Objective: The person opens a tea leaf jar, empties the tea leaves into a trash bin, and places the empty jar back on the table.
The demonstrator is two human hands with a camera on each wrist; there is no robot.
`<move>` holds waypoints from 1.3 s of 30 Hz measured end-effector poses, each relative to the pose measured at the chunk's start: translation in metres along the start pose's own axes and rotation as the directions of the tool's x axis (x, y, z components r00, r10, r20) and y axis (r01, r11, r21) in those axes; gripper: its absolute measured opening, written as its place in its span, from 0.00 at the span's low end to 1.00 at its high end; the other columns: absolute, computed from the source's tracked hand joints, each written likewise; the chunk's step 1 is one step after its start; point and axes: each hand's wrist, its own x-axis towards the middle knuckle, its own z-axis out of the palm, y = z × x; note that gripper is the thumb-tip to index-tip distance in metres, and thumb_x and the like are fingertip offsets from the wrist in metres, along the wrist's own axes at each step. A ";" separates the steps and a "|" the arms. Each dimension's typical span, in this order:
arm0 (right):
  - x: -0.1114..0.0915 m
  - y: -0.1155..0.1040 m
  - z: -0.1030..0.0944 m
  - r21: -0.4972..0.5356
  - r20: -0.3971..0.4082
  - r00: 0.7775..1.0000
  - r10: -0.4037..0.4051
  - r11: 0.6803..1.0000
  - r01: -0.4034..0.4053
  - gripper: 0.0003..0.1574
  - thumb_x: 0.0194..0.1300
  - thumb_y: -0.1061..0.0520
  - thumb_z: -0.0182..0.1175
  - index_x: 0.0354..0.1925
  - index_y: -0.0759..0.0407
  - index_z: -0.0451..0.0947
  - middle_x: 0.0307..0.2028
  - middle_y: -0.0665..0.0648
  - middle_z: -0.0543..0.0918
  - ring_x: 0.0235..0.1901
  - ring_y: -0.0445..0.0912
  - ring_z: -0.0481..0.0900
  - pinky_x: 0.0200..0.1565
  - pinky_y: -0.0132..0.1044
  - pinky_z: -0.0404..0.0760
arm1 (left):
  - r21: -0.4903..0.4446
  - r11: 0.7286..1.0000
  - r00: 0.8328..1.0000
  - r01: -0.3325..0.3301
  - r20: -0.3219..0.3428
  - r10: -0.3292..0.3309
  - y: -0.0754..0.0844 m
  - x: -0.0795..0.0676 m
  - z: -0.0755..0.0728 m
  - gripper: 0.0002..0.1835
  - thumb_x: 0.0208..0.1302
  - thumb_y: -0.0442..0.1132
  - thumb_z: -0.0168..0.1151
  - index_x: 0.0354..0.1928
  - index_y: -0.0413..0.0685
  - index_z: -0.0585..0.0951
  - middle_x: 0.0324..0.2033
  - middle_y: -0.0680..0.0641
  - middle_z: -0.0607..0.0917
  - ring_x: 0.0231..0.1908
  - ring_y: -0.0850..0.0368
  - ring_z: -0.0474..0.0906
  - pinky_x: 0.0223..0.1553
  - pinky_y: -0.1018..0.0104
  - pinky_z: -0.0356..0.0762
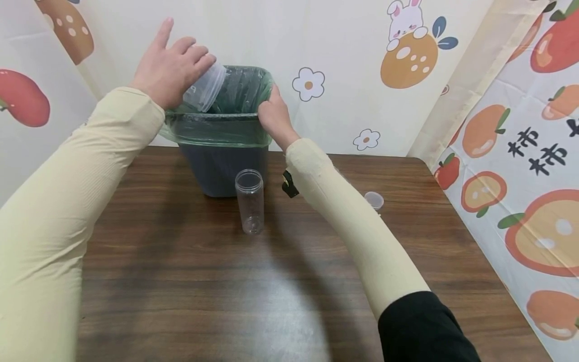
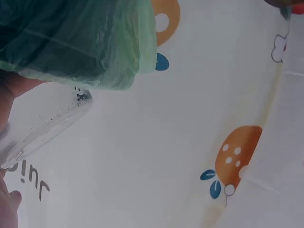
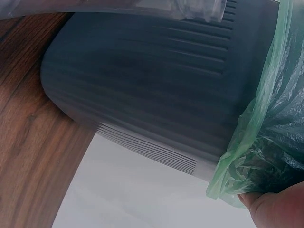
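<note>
A dark trash bin lined with a thin green bag stands at the back of the table. Over its left rim my left hand grips a clear plastic jar, tilted with its mouth toward the inside of the bin. Small dark specks cling inside that jar in the left wrist view. My right hand pinches the bin's right rim together with the bag, thumb and fingertips showing by the folded green plastic in the right wrist view.
A second clear jar, lidless, stands upright just before the bin. To the right, beyond my right forearm, a small round translucent lid lies on the brown wooden table. Printed cloth hangs behind and at both sides.
</note>
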 end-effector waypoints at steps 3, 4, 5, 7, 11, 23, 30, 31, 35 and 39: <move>0.000 0.000 0.000 0.000 0.001 1.000 -0.007 1.000 0.007 0.39 0.67 0.61 0.33 0.75 0.51 0.42 0.70 0.49 0.59 0.69 0.38 0.53 0.65 0.34 0.56 | 0.032 0.999 0.999 -0.031 -0.020 0.031 -0.001 0.000 0.000 0.44 0.36 0.18 0.66 0.61 0.39 0.63 0.57 0.35 0.68 0.61 0.35 0.59 0.67 0.42 0.29; 0.000 0.000 0.000 0.001 0.001 1.000 -0.009 1.000 0.009 0.39 0.67 0.61 0.33 0.75 0.51 0.41 0.70 0.49 0.58 0.69 0.37 0.53 0.65 0.33 0.55 | 0.049 0.998 0.999 -0.040 -0.019 0.041 -0.001 0.000 0.000 0.43 0.37 0.18 0.66 0.61 0.40 0.63 0.57 0.35 0.68 0.61 0.36 0.59 0.67 0.43 0.28; 0.000 0.000 0.000 0.001 0.002 1.000 -0.010 1.000 0.010 0.39 0.67 0.61 0.33 0.75 0.51 0.41 0.70 0.49 0.58 0.69 0.37 0.52 0.65 0.33 0.55 | 0.064 0.997 0.998 -0.052 -0.023 0.054 -0.001 0.000 0.000 0.42 0.38 0.18 0.65 0.61 0.41 0.63 0.57 0.35 0.68 0.61 0.37 0.59 0.67 0.43 0.29; 0.000 0.000 0.000 0.000 0.004 1.000 -0.012 1.000 0.012 0.39 0.67 0.61 0.33 0.75 0.51 0.40 0.71 0.48 0.58 0.69 0.37 0.52 0.65 0.32 0.54 | 0.094 0.992 0.997 -0.080 -0.007 0.081 -0.001 0.001 -0.002 0.41 0.41 0.17 0.64 0.61 0.42 0.63 0.57 0.36 0.68 0.62 0.38 0.58 0.67 0.44 0.28; -0.001 0.000 0.000 0.001 0.006 1.000 -0.011 1.000 0.011 0.39 0.67 0.61 0.33 0.75 0.51 0.40 0.71 0.48 0.57 0.69 0.37 0.52 0.65 0.33 0.54 | 0.186 0.971 0.988 -0.152 0.064 0.143 0.000 0.001 -0.005 0.42 0.44 0.18 0.65 0.64 0.44 0.63 0.60 0.37 0.66 0.64 0.38 0.55 0.66 0.45 0.24; -0.001 -0.001 0.000 0.000 0.007 1.000 -0.010 1.000 0.010 0.39 0.67 0.61 0.33 0.75 0.52 0.41 0.70 0.49 0.59 0.69 0.38 0.53 0.65 0.34 0.56 | 0.389 0.866 0.949 -0.316 0.136 0.285 0.004 0.006 -0.010 0.48 0.34 0.22 0.74 0.64 0.49 0.68 0.58 0.39 0.70 0.66 0.41 0.53 0.66 0.43 0.24; -0.001 -0.002 0.000 -0.017 0.008 1.000 -0.008 1.000 0.008 0.38 0.68 0.61 0.33 0.75 0.52 0.41 0.70 0.49 0.59 0.69 0.38 0.53 0.65 0.33 0.56 | 0.230 0.957 0.984 -0.175 0.084 0.160 0.007 0.005 -0.009 0.40 0.44 0.20 0.66 0.63 0.46 0.66 0.59 0.38 0.68 0.65 0.40 0.55 0.66 0.44 0.23; -0.001 -0.002 -0.001 -0.018 0.008 1.000 -0.007 1.000 0.007 0.38 0.68 0.61 0.33 0.75 0.52 0.41 0.70 0.49 0.59 0.69 0.38 0.53 0.65 0.33 0.56 | 0.184 0.975 0.991 -0.128 0.071 0.117 0.008 0.005 -0.008 0.39 0.45 0.20 0.64 0.62 0.44 0.65 0.59 0.38 0.67 0.64 0.39 0.55 0.66 0.44 0.23; -0.001 -0.002 -0.001 -0.021 0.005 1.000 0.007 1.000 -0.007 0.39 0.67 0.62 0.33 0.75 0.51 0.40 0.71 0.48 0.58 0.69 0.37 0.53 0.65 0.32 0.55 | 0.036 0.998 0.996 0.057 0.062 -0.059 0.011 0.004 -0.006 0.41 0.44 0.19 0.62 0.63 0.41 0.61 0.60 0.35 0.66 0.64 0.37 0.55 0.66 0.42 0.25; -0.002 -0.002 -0.002 -0.016 0.003 1.000 0.022 1.000 -0.022 0.40 0.67 0.62 0.33 0.75 0.50 0.40 0.71 0.47 0.57 0.69 0.36 0.52 0.65 0.30 0.54 | -0.094 0.976 0.980 0.195 0.067 -0.189 0.013 0.002 -0.005 0.43 0.42 0.18 0.61 0.65 0.40 0.61 0.60 0.34 0.66 0.64 0.35 0.55 0.66 0.41 0.27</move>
